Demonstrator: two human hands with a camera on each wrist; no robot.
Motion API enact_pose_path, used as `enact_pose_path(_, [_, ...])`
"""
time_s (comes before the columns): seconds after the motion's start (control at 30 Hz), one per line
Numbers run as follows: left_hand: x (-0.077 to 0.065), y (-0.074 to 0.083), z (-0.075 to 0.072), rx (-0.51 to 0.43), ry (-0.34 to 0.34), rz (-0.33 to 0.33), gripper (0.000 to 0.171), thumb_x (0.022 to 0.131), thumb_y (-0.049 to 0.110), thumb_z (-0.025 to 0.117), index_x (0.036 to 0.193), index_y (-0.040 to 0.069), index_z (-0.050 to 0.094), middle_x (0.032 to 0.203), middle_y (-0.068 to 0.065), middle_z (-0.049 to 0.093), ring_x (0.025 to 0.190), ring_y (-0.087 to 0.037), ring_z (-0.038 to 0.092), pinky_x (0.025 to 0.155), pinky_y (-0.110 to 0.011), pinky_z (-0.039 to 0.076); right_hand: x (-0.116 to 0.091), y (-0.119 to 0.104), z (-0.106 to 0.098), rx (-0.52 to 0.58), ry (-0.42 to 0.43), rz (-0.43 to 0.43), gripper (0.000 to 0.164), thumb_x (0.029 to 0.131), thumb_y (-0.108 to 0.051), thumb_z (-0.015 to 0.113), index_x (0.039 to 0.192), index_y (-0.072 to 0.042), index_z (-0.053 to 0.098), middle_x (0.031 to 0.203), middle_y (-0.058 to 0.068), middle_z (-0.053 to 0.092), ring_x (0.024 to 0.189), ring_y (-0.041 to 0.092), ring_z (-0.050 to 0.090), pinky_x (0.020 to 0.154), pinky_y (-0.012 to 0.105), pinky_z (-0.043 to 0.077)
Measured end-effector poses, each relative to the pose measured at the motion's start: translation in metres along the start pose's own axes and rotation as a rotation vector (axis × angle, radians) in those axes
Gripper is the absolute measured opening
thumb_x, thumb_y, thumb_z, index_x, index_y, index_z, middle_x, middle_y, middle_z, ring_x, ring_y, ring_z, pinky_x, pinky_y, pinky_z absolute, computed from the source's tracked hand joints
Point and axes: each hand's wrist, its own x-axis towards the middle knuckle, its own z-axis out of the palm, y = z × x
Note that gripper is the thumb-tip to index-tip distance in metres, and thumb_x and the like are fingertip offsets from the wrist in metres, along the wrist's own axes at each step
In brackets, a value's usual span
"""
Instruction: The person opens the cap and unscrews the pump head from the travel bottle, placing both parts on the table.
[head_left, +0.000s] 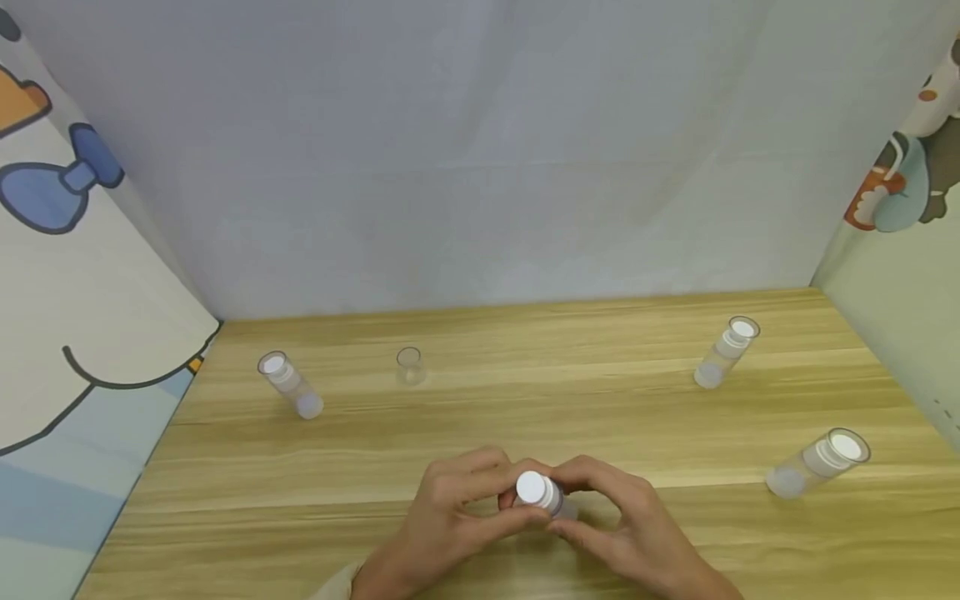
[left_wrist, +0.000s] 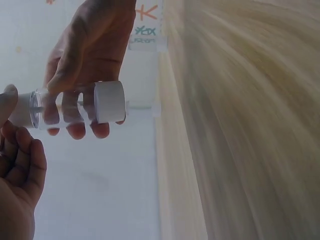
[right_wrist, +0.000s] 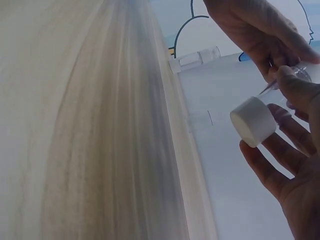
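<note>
Fingers (head_left: pixel 597 472) hold a bottle (head_left: pixel 538 492) above the woodgrain table (head_left: pixel 555 358), pale backdrop (head_left: pixel 480 183) behind.

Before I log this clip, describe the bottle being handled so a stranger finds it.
In the head view, go to the near side of the wooden table. There the left hand and right hand hold one white-capped bottle. Unlike the other bottles, it has no clear cover over its cap.

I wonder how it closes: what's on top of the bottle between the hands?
A white cap-like piece sits atop the clear bottle. Whatever lies beneath that piece is covered and cannot be seen.
</note>
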Motion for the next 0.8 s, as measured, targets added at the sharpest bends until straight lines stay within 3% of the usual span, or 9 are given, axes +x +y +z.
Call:
enact_pose_path(0.23, [0.000,0.004,0.006,0.013,0.068,-0.042,0.024,0.087,0.009,0.084,0.109,0.003,0.077,0.074,0.001,0.055,0.068,-0.008,0.053,0.061,-0.007,0.044,-0.002,-0.002,0.006,-0.009,0.075,0.033,0.050,0.081,0.005,0.085,0.126,-0.009,0.068,0.115,0.004,0.075,0.109,0.008,0.072,0.095,0.024,0.060])
enact_pose_path(0.37, [0.001,0.005,0.013,0.023,0.130,-0.011,0.021,0.088,0.008,0.083,0.107,0.000,0.077,0.074,-0.001,0.055,0.067,-0.009,0.053,0.061,-0.010,0.048,-0.002,-0.001,0.011,-0.058,0.134,0.012,0.047,0.078,0.005,0.087,0.119,-0.010,0.069,0.111,0.001,0.074,0.106,0.008,0.071,0.094,0.020,0.059])
enact_pose_path(0.57, [0.008,0.008,0.019,0.170,0.205,0.006,0.024,0.091,0.017,0.082,0.109,0.003,0.077,0.074,0.003,0.058,0.071,-0.008,0.052,0.066,-0.011,0.047,0.002,-0.002,0.013,-0.125,0.189,0.016,0.047,0.076,0.004,0.089,0.115,-0.011,0.068,0.108,-0.002,0.073,0.103,0.007,0.070,0.092,0.018,0.058])
enact_pose_path(0.7, [0.010,0.014,0.015,0.246,0.177,-0.064,0.040,0.086,0.023,0.086,0.120,0.008,0.074,0.096,0.000,0.062,0.089,-0.011,0.059,0.081,-0.020,0.054,0.003,-0.004,0.010,-0.141,0.175,0.048,0.048,0.077,0.001,0.089,0.118,-0.012,0.066,0.111,-0.001,0.073,0.102,0.006,0.070,0.091,0.020,0.059])
enact_pose_path(0.8, [0.011,0.020,0.009,0.218,0.100,-0.142,0.065,0.082,0.024,0.088,0.139,0.008,0.063,0.124,-0.007,0.060,0.111,-0.019,0.061,0.100,-0.030,0.056,0.004,-0.005,0.007,-0.146,0.170,0.063,0.051,0.076,0.001,0.090,0.119,-0.011,0.066,0.111,-0.001,0.074,0.100,0.007,0.070,0.090,0.022,0.059])
